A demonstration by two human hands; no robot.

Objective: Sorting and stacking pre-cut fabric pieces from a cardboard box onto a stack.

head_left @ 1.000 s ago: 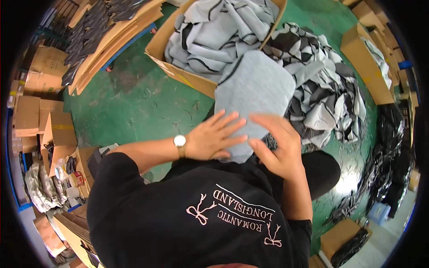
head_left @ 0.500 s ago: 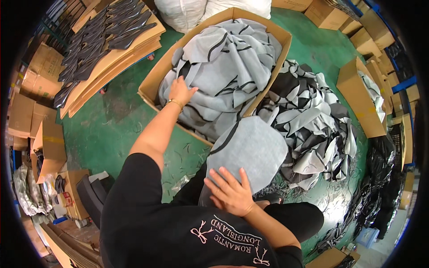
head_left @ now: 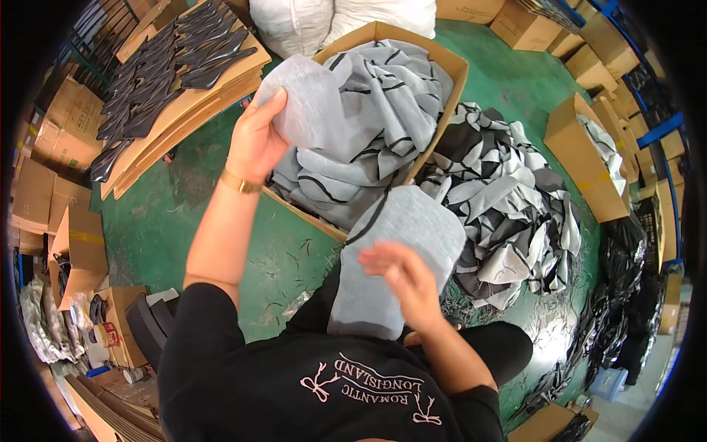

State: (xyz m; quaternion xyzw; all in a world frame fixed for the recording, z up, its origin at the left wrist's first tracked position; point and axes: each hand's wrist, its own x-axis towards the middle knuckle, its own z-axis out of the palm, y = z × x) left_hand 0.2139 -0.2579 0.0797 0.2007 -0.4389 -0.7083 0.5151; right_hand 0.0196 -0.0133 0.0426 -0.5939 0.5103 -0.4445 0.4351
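Fingers (head_left: 269, 110) of the left hand (head_left: 254, 144) pinch a grey felt piece (head_left: 313, 103) above the cardboard box (head_left: 442, 59); the right hand (head_left: 401, 276), spread, rests on a grey felt stack (head_left: 390, 258) nearer the body.

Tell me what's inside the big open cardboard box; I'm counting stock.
The cardboard box holds a heap of grey fabric pieces with black trim. The left hand lifts one piece. Lower layers are hidden.

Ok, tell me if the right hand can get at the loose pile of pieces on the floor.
Probably yes: the right hand hovers over the grey stack on the lap, and the pile lies just beyond it, nothing between.
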